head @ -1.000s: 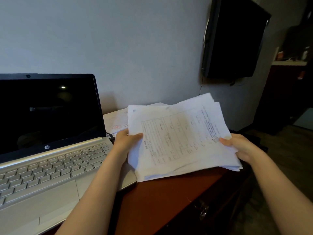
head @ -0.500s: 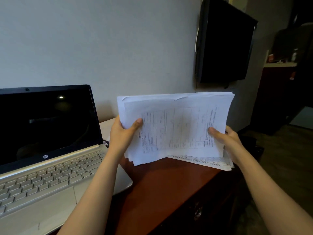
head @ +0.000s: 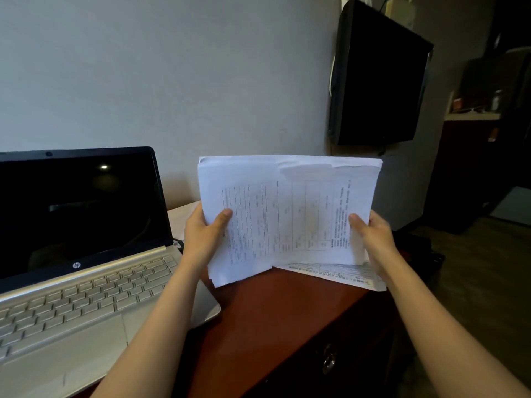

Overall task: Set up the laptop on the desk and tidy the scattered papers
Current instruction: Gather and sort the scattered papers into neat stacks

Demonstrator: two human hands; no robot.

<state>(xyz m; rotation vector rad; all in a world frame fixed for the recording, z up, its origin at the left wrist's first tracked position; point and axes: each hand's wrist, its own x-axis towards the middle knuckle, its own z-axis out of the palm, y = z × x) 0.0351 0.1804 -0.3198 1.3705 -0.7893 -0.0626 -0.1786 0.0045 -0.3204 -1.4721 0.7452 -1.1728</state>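
A stack of white printed papers (head: 287, 214) stands upright on its lower edge over the red-brown desk (head: 273, 317). My left hand (head: 202, 234) grips its left side, thumb across the front sheet. My right hand (head: 373, 234) grips its right side the same way. One sheet (head: 339, 274) sticks out flat beneath the stack at the lower right. The silver laptop (head: 80, 285) sits open on the left of the desk, its screen dark. My left forearm crosses the laptop's right corner.
A dark flat screen (head: 379, 79) hangs on the grey wall above the desk's right end. A sheet of paper (head: 184, 216) lies behind my left hand by the wall. A desk drawer with a metal pull (head: 329, 363) faces me. To the right is dim open floor.
The stack has gone from lying tilted in my hands to standing upright on the desk, its edges squared up. The view has tipped upward slightly.
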